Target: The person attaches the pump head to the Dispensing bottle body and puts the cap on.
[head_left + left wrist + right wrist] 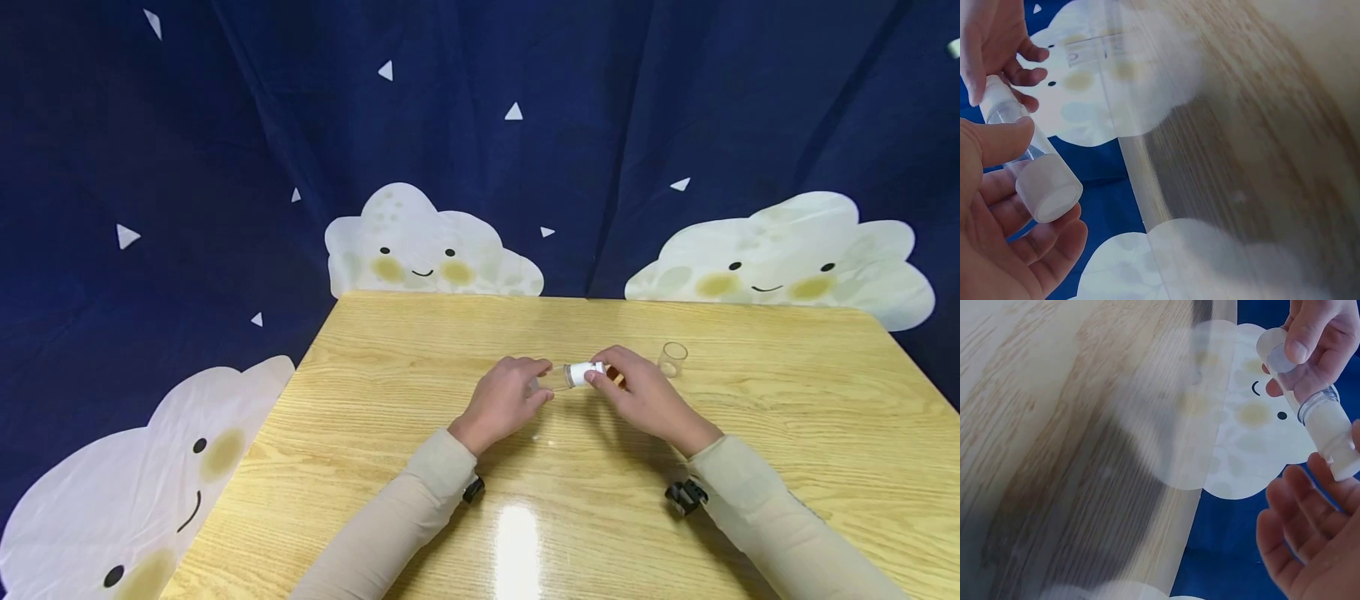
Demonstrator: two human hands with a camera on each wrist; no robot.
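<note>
worktop (pixel 375 400): glossy pale wood, lower centre | curtain (pixel 187 167): navy, clouds, behind | left hand (pixel 504 400), right hand (pixel 643 398): both grasping vial (pixel 573 375) | glass (pixel 672 358): right of hands

- A small bottle (pixel 576 375) is lying sideways between the left hand (pixel 504 402) and the right hand (pixel 643 398), above the table (pixel 390 392).
- A small cup (pixel 672 358) is standing on the table just behind the right hand, slightly to its right.

Clear bottle (pixel 572 375), white cap (pixel 582 372); yellow wood-grain table (pixel 390 392).
</note>
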